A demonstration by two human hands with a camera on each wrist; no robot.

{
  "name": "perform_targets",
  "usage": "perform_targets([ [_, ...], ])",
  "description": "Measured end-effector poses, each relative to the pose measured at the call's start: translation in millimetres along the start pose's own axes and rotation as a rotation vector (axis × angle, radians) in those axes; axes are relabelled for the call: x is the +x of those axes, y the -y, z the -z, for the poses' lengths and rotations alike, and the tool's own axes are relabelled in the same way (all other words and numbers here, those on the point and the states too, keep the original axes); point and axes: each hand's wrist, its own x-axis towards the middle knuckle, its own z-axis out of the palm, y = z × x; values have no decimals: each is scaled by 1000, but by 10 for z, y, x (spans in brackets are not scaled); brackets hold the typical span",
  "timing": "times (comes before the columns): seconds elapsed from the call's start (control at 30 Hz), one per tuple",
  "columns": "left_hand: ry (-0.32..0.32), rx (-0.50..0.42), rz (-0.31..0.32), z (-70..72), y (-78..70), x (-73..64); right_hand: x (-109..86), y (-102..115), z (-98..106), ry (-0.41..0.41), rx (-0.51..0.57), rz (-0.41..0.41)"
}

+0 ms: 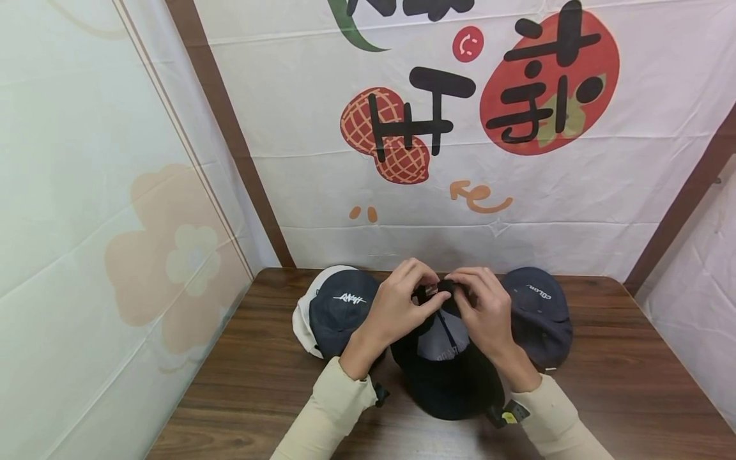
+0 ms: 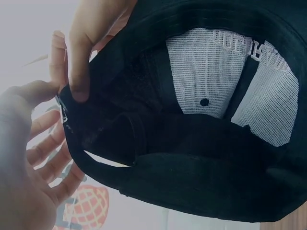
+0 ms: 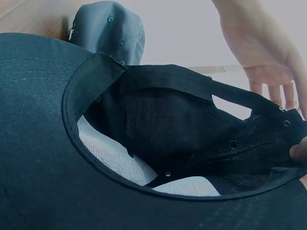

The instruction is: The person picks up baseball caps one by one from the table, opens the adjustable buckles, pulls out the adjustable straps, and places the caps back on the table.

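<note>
A black baseball cap (image 1: 454, 390) with pale mesh front panels lies with its hollow inside facing up and its brim toward the person. Raised lettering shows through the mesh (image 2: 206, 72). My left hand (image 1: 405, 303) pinches the back strap between thumb and fingers. Close beside it, my right hand (image 1: 485, 310) pinches the same strap end from the other side. A back opening shows under the adjustable strap (image 3: 168, 79) in the right wrist view. Fingers hide part of the fastening, so its exact state is unclear.
Left of the hands, a navy cap (image 1: 342, 316) with white script overlaps a white cap (image 1: 303, 326). Another navy cap (image 1: 537, 319) with small white lettering sits to the right. All rest on a wooden table (image 1: 230, 383) against a printed white cloth wall (image 1: 310, 160).
</note>
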Motion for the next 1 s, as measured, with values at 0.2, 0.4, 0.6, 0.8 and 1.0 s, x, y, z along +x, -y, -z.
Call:
perform_targets([
  [0.2,-14,0,6,-9,-8,-2,0,-9,10,22,8,15],
  [0.4,-60,2,31,-2,-14,10,-2,-13,11,47,0,22],
  [0.6,-64,-22,90,5,-17,-3,-25,8,3,91,-77,14],
  [0.8,-56,-30,95,1,-27,-9,-53,53,-2,179,-173,3],
  [1.0,-56,-43,91,12,-44,0,-55,60,-10,182,-172,24],
])
